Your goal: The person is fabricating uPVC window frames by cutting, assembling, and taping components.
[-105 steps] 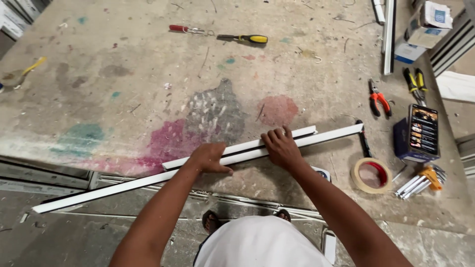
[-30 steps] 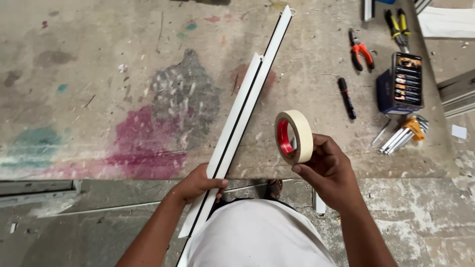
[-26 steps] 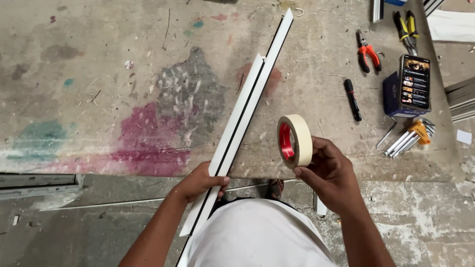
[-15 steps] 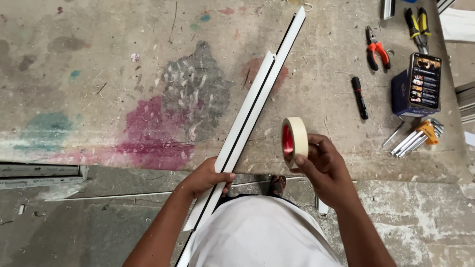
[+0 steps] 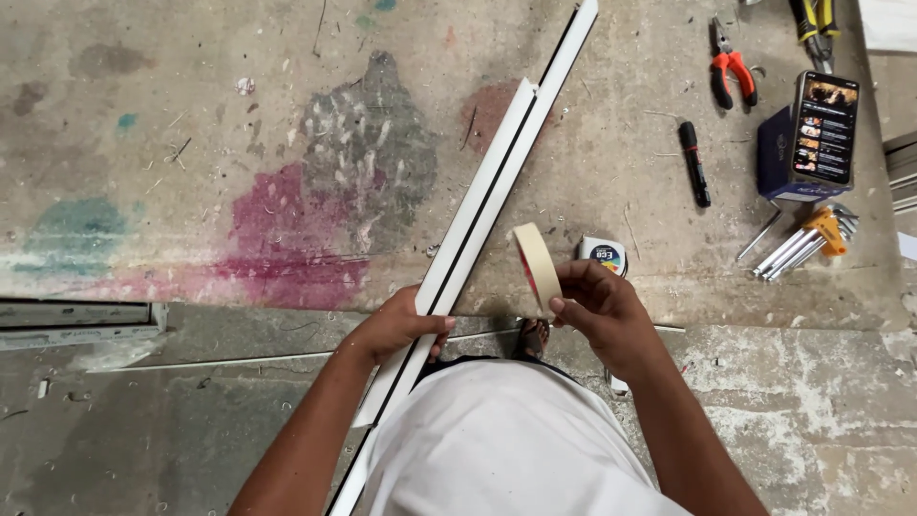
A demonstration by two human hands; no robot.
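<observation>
1. The two white strips point(image 5: 482, 205) are being held together by the left hand point(image 5: 401, 325), fingers wrapped over their near end just past the bench edge point(image 5: 239, 304); the far ends are lying diagonally across the bench, up and away from that edge.
2. A tape roll point(image 5: 537, 268) is being gripped by the right hand point(image 5: 597, 311), fingertips pinched on its rim, the roll standing on edge just right of the strips and just above the bench edge.
3. A tape measure point(image 5: 604, 256) is being partly hidden behind the roll; a black marker point(image 5: 694, 164), red pliers point(image 5: 730, 69), a phone point(image 5: 825, 128) on a blue box and a hex key set point(image 5: 807, 239) are lying further right of the strips, well apart from them.
4. Step judged: the free tape end is being sought, with the strips kept aligned.
5. Next move, as judged: the end needs to be peeled and brought across to the strips near the left hand, without the pair being allowed to slip apart.
</observation>
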